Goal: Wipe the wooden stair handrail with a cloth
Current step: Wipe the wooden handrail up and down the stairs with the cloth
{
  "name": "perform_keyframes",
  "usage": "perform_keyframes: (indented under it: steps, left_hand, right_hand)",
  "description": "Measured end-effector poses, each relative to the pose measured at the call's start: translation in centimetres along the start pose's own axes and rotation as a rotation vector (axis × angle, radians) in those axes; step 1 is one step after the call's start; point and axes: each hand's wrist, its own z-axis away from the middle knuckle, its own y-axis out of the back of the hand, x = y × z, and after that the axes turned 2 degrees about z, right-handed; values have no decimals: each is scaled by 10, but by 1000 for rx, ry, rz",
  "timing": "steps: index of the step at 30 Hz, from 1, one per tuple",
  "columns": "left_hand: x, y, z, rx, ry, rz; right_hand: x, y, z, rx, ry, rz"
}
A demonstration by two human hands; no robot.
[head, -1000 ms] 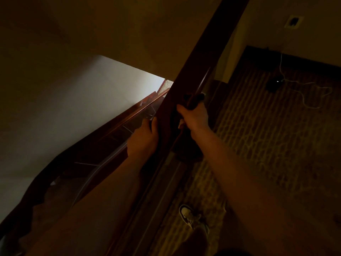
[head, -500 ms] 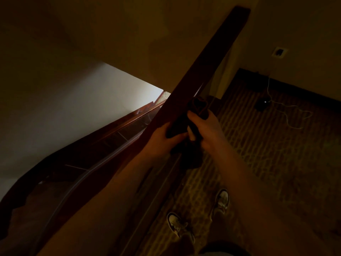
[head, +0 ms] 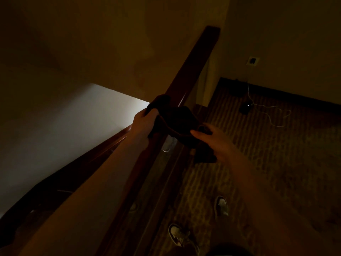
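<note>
We are looking down in very dim light, and much of the scene is lost in shadow. The dark cloth (head: 177, 121) lies draped across the wooden handrail (head: 191, 61), which runs from the lower left up to the upper middle; its far end stops against the wall, and its near stretch is hidden under our left forearm. Our left hand (head: 145, 122) grips the cloth's left end, fingers curled over it on the rail. Our right hand (head: 215, 141) holds the other end, which hangs on the carpet side; its fingers seem to pinch the fabric, though the dark cloth swallows their tips. On the patterned carpet (head: 267, 163) we make out two pale shoes (head: 221, 205), a white cable (head: 267, 109) trailing from a small dark device (head: 245, 108), and a wall socket (head: 252, 60). No writing or label is readable anywhere.
</note>
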Motion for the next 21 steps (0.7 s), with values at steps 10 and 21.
perform_keyframes:
  steps: [10,21]
  left_hand:
    - [21,-46,35,-138,-299,-477]
    - [4,-79,84,-62,-155,-331]
  right_hand:
    - [-4,27,35,191,228,129]
    - [10,18,57,106,306,205]
